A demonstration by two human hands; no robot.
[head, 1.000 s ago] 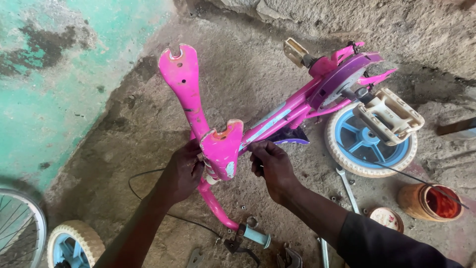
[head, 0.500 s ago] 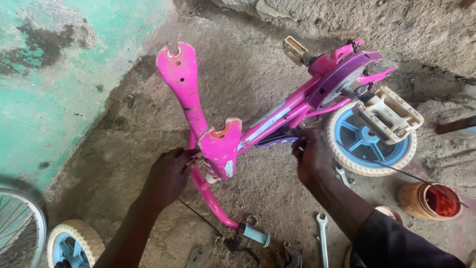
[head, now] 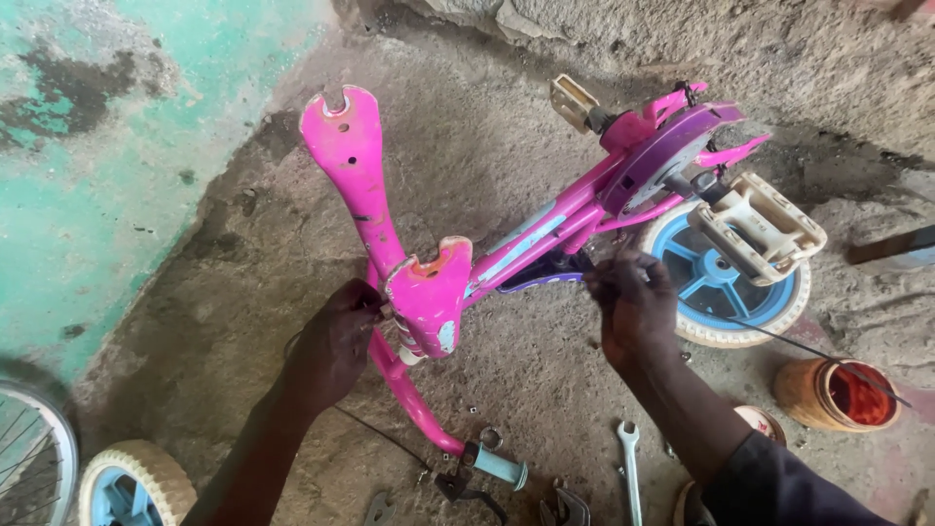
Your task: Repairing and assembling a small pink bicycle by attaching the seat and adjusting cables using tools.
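- The bike [head: 545, 234], a small pink child's frame, lies upside down on the dirt floor [head: 487, 127] with its fork [head: 355, 166] pointing up and away from the person.
- The left hand [head: 336, 341] is closed around the frame just beside the fork crown [head: 429, 292], fingers curled in at the head tube.
- The right hand [head: 633, 307] sits under the main tube, near the rear wheel [head: 726, 292]; its fingers are pinched narrowly on a thin dark cable [head: 818, 351] that runs off to the right, past the pot.
- The two hands are well apart, one at each end of the main tube.
- A cream pedal [head: 760, 229] juts up over the blue-spoked rear wheel, and a purple chain guard [head: 667, 156] lies just behind it.
- The handlebar [head: 419, 409] curves down from the head tube toward the person and ends in a pale blue grip [head: 499, 468].
- A spanner [head: 628, 468] lies on the ground below the right forearm; more tools sit near the grip, too dark to tell apart.
- An orange pot [head: 838, 394] with red contents stands at the right.
- A loose white-tyred wheel [head: 131, 482] lies at the bottom left, beside a spoked rim [head: 34, 458] at the edge.
- A green painted wall [head: 107, 127] fills the upper left.
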